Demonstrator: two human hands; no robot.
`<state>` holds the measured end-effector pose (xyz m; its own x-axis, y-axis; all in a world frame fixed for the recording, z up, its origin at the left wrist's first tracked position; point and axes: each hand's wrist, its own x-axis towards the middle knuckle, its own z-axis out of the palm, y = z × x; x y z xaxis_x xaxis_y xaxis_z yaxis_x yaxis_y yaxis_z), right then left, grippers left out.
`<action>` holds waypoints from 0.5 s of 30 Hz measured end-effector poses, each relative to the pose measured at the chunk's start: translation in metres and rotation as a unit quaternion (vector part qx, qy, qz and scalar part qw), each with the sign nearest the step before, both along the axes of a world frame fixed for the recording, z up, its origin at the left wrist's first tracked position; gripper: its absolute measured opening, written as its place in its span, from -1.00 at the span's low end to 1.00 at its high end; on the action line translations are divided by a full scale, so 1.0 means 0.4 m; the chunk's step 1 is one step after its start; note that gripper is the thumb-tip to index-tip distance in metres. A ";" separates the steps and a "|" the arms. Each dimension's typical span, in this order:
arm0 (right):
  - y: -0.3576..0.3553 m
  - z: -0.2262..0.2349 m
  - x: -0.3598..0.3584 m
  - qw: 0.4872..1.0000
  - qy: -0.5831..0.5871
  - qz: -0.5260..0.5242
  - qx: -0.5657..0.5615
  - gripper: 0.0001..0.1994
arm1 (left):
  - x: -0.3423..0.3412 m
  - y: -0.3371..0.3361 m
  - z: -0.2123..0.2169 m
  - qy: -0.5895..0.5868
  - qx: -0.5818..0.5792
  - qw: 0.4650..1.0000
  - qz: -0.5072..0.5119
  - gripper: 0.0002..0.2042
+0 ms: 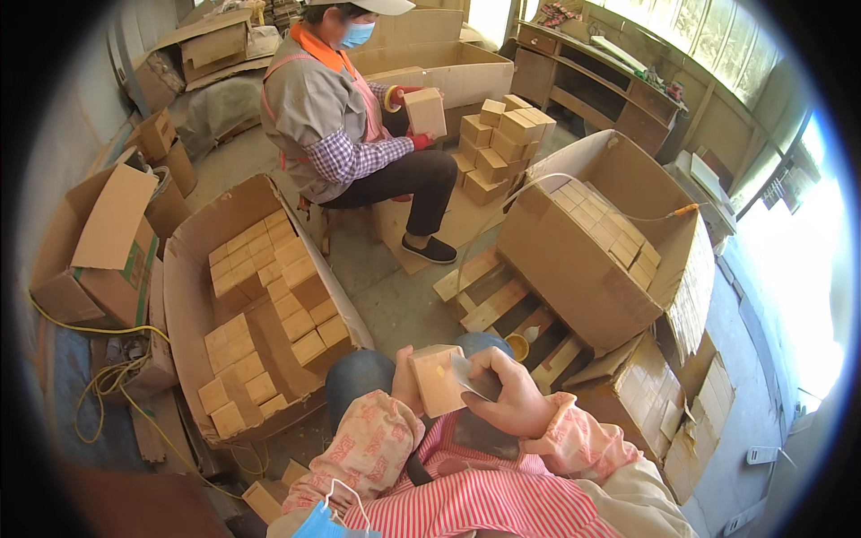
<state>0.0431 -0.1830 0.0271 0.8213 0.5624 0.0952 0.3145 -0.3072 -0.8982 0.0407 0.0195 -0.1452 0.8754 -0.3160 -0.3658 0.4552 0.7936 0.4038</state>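
A pale wooden block (430, 391) is held up over my lap, and my left hand (405, 384) is closed round its left side. A small yellowish patch shows on its upper face. In my right hand (513, 399) a thin, dark grey flat piece (481, 380) is pinched between thumb and fingers. Its edge lies against or very close to the right side of the block. Whether it is sandpaper or a scraper blade I cannot tell. A dark flat patch (484, 437) lies on my striped apron (484, 502) below the hands.
Cardboard boxes of wooden blocks stand at left (184, 332) and right (574, 296), the right one on a wooden pallet (493, 300). Ahead, a seated co-worker (345, 134) in red gloves holds a block beside a block stack (502, 143). A yellow cord (99, 386) trails at left.
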 end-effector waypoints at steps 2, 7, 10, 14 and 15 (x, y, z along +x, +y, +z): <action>0.017 0.005 -0.002 1.000 -0.005 -0.014 0.003 -0.64 | 0.000 -0.002 0.006 -0.011 -0.023 1.000 -0.001 -0.20; 0.031 0.015 -0.010 0.993 -0.116 -0.005 -0.026 -0.35 | 0.008 -0.006 0.019 0.017 -0.026 0.999 0.008 -0.20; 0.019 0.006 -0.026 0.993 -0.102 0.005 -0.051 -0.33 | 0.013 -0.003 0.024 0.026 -0.030 0.999 0.016 -0.20; 0.000 -0.028 -0.063 0.986 -0.092 0.007 -0.141 -0.31 | 0.006 -0.007 0.027 0.058 -0.017 0.998 0.015 -0.21; -0.001 -0.038 -0.074 0.983 -0.095 0.006 -0.158 -0.30 | 0.004 -0.011 0.029 0.068 -0.018 0.997 0.022 -0.21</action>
<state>0.0135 -0.1832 0.0121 0.7984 0.5986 0.0651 0.4729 -0.5565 -0.6831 0.0422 0.0153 -0.1335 0.8316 -0.2936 -0.4714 0.4682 0.8272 0.3107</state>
